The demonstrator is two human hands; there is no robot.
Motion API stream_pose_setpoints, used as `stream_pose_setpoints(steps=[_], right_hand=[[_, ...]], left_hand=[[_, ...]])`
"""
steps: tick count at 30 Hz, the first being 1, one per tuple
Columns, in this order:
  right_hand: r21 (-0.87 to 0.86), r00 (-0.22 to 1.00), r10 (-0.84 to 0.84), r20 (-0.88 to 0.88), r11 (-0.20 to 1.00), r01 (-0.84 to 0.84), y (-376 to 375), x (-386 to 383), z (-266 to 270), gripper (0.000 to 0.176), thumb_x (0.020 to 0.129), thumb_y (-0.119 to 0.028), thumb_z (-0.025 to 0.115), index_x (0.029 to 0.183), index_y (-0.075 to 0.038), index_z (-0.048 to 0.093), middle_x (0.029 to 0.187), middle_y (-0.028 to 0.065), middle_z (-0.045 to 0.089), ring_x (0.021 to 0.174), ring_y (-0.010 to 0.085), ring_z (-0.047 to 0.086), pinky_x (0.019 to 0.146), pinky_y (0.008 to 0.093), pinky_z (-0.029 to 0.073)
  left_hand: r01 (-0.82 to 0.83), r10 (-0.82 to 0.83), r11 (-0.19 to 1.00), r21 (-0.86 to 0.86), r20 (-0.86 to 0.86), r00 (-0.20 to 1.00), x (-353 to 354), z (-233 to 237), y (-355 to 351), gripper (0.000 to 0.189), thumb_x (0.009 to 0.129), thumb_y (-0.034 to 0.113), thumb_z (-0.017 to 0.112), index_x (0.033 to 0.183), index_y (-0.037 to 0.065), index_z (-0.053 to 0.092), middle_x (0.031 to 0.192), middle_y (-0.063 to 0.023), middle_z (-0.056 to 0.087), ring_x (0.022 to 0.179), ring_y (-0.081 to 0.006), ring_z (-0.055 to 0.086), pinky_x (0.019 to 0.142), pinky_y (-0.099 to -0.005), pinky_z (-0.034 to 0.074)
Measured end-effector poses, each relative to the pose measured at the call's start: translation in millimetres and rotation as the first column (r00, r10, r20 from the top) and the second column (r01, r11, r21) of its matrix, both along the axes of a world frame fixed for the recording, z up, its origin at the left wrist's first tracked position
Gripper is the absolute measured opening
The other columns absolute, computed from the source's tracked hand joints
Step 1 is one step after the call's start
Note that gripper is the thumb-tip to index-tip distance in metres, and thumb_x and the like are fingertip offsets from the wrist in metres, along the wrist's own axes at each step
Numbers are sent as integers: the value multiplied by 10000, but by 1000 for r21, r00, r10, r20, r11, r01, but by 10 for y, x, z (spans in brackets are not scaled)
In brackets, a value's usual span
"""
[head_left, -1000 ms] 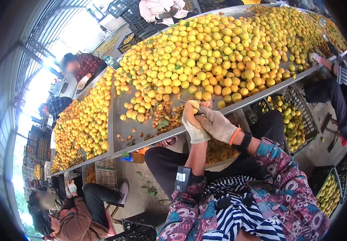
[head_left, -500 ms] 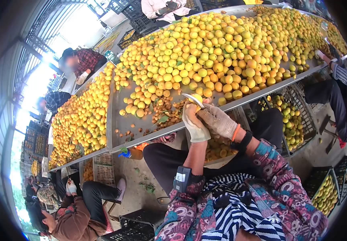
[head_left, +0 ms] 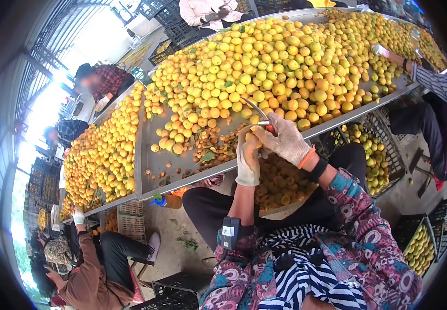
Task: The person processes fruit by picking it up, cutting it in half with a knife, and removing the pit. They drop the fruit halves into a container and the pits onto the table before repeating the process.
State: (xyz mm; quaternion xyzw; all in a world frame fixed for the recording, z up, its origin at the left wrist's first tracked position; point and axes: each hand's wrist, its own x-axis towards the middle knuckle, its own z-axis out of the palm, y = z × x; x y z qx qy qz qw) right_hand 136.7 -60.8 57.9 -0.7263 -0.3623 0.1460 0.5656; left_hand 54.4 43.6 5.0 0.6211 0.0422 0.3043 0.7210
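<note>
My left hand [head_left: 248, 161], in a pale stained glove, is closed around a yellow-orange apricot [head_left: 255, 138] just over the table's front edge. Beside it my right hand [head_left: 284, 139], also gloved, grips a knife [head_left: 255, 109] with a curved blade and a red part at the handle. The blade points up and to the left, over the fruit pile. Both hands meet at the apricot, and the right fingertips are partly hidden. Behind them a large heap of yellow and orange apricots [head_left: 265, 67] covers the metal table [head_left: 153, 126]. Cut orange pieces [head_left: 208, 142] lie left of my hands.
Below the table edge is a crate of apricot halves [head_left: 283, 181], with a crate of whole fruit [head_left: 371, 155] to its right. A bottle [head_left: 169, 201] hangs near the edge. Co-workers sit at left, at right and across the table. Black crates [head_left: 179, 289] stand on the floor.
My right hand has moved up and the knife blade now points up and away from the fruit. The co-worker at lower left has reached to the table; the one at right has reached farther in.
</note>
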Motion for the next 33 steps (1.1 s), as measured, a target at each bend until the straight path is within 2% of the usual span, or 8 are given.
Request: stream_pose_setpoints(steps=[4,5,7,10,11,21,25,33], right_hand=[[92,995,22,-101,996,-12,-2,-111,39,334,899,-342,610,902,-17,536,673,67,603,526,155,576,447,282,449],[142,951,34,-307,990,11,14,-106,21,314,909,-334,596,894,-25,539,665,47,593,506,134,556,428,262,432],[217,739,84,-668,972,85,72,-99,-54,279,929,-317,566,878,-43,546,648,6,572,467,91,515,390,221,398],[479,483,352,-801,862,167,166,16,-373,234,951,-289,531,881,-66,549,611,-15,527,429,77,463,378,213,364],[416,467,282,-838,884,214,175,-6,-321,217,961,-282,521,889,-79,547,590,-24,491,413,80,446,369,220,360],[299,750,182,-636,954,22,238,-12,-198,260,954,-314,555,1001,-59,536,593,-15,495,412,73,443,364,220,358],[287,821,125,-556,957,49,309,-36,-204,240,953,-290,564,992,-56,525,600,-5,514,408,69,451,363,213,359],[-14,969,-19,-248,1000,17,621,405,-433,278,922,-211,609,1145,-69,526,697,11,583,532,74,531,527,219,467]], left_hand=[[-7,29,983,-185,115,993,-1,-140,13,495,820,307,554,1220,26,476,1124,-118,546,1023,-206,539,905,-322,413],[-38,59,988,-151,133,989,10,-151,29,512,808,316,550,1226,33,469,1121,-117,547,992,-200,550,879,-313,426],[-30,32,999,-24,88,996,-57,-173,78,472,834,299,496,1205,9,463,1071,-94,545,898,-174,537,878,-295,409],[21,-19,1000,-18,112,994,-154,-109,162,381,821,189,500,1163,21,484,1114,-101,542,829,-147,534,814,-279,433],[25,-24,1000,-8,109,994,-174,-67,175,367,817,170,515,1156,30,490,1135,-105,543,821,-144,536,797,-276,440],[-80,88,976,-200,29,996,-250,-70,472,314,801,139,601,1090,38,534,1085,-90,571,783,-147,524,708,-299,434],[59,-1,973,-221,256,967,-221,18,512,356,825,125,603,1154,52,488,1107,-86,574,793,-157,531,706,-295,436],[65,-21,971,-230,191,981,-247,-89,641,413,826,139,660,1201,97,492,1300,-102,500,1030,-224,584,882,-376,493]])
